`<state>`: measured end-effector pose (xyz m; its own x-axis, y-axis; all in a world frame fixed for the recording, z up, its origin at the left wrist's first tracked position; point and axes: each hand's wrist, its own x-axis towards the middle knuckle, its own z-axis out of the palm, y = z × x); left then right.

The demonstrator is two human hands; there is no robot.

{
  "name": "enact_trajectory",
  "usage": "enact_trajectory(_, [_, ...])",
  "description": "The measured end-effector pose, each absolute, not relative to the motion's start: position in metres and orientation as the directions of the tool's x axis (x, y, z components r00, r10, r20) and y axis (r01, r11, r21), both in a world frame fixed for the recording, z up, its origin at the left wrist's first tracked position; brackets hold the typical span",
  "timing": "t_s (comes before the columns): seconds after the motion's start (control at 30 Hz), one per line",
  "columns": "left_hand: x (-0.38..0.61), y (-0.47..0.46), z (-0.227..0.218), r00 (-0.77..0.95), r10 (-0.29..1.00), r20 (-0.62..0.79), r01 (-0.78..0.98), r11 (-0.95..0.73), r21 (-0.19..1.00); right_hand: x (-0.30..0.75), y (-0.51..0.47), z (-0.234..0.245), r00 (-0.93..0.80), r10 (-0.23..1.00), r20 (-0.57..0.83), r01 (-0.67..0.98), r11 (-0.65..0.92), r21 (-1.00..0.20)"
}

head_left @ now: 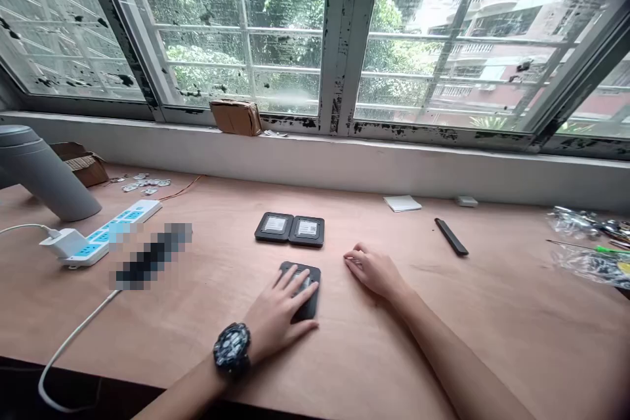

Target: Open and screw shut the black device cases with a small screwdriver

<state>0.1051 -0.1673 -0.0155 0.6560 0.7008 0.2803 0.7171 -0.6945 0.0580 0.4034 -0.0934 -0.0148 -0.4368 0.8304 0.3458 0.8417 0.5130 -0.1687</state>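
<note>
My left hand [280, 308], with a black watch [231, 349] on its wrist, lies palm down on a flat black case [310, 305]. Its fingers are spread over the top and the thumb reaches past the near right corner. Much of this case is covered by the hand. Just beyond, two similar flat black cases, a left one [272, 236] and a right one [308, 239], lie side by side, each with a white printed label. My right hand [377, 269] rests on the table to the right, fingers curled in, with nothing visible in them.
A white power strip [115, 233] with a plugged-in adapter and cable lies left, near a grey cylinder [49, 170]. A black bar-shaped object [451, 237] and white paper pad [402, 203] lie right. Plastic bags [585, 262] and a screwdriver [603, 249] are at far right.
</note>
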Motion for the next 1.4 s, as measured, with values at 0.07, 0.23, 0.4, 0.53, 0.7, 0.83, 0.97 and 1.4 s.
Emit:
enact_trajectory(0.07, [0.078,-0.167,-0.017,0.603,0.742,0.292,0.77,-0.638,0.031,0.406,-0.094,-0.014,-0.43,0.833,0.348,0.846,0.506,-0.169])
enact_trajectory(0.23, [0.004,-0.155,-0.022,0.46,0.833,0.307,0.874,-0.485,0.006,0.391,-0.091,-0.017,-0.443,0.772,0.455,0.833,0.542,-0.111])
enact_trajectory(0.4, [-0.046,-0.112,-0.027,0.332,0.883,0.332,0.93,-0.366,0.044,0.344,-0.078,-0.023,-0.493,0.713,0.499,0.778,0.618,-0.115])
enact_trajectory(0.53, [-0.061,-0.059,-0.025,0.248,0.939,0.239,0.952,-0.282,0.119,0.31,-0.059,-0.026,-0.538,0.725,0.431,0.744,0.648,-0.162])
enact_trajectory(0.7, [-0.056,-0.006,-0.02,0.278,0.937,0.209,0.934,-0.315,0.171,0.308,-0.069,-0.027,-0.519,0.798,0.308,0.76,0.595,-0.261])
enact_trajectory(0.83, [-0.04,0.013,-0.022,0.343,0.908,0.24,0.908,-0.386,0.165,0.324,-0.116,-0.023,-0.529,0.805,0.269,0.753,0.592,-0.289])
enact_trajectory(0.97, [-0.019,0.02,-0.026,0.395,0.88,0.264,0.881,-0.444,0.162,0.334,-0.168,-0.02,-0.53,0.817,0.225,0.753,0.576,-0.318])
enact_trajectory(1.4, [0.076,0.02,-0.03,0.485,0.809,0.332,0.809,-0.559,0.18,0.342,-0.205,-0.011,-0.531,0.812,0.243,0.727,0.584,-0.362])
